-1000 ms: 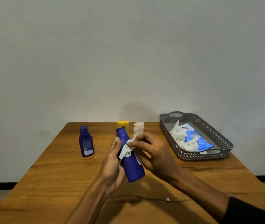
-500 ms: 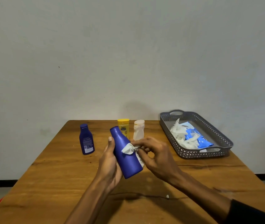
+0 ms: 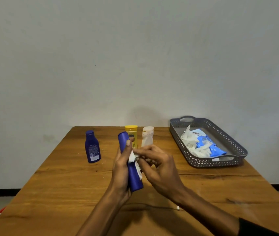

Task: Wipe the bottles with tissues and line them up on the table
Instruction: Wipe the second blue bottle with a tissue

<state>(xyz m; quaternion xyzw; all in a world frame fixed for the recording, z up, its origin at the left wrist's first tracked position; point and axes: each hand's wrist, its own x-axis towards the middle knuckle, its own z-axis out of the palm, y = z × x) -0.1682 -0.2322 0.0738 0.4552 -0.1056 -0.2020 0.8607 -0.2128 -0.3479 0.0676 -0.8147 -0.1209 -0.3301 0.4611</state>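
Since the earlier frames, the tall blue plastic bottle has been swung from a leftward lean to nearly upright, its cap end now pointing away from the person, and the crumpled white tissue has been drawn further along its side. The bottle is gripped by the left hand, whose fingers are curled round its left side while the thumb is laid up along the neck. It is held clear above the wooden table, with its base nearest the person. The tissue is pinched against the bottle's right side by the fingertips of the right hand, whose fingers are bent inward; part of the tissue is hidden between the two hands.

To the left of the grip and a little beyond it, a small dark blue bottle with a printed label is seen standing upright on the table. Just beyond the grip, a yellow plastic bottle is partly hidden behind the held bottle's cap end, and a pale translucent bottle stands beside it to the right; both are upright near the table's far edge. Well to the right of the grip, a grey perforated plastic tray with handles is set on the table, and in it a blue wipes packet lies among loose white tissues. A dark sleeve is seen on the right forearm.
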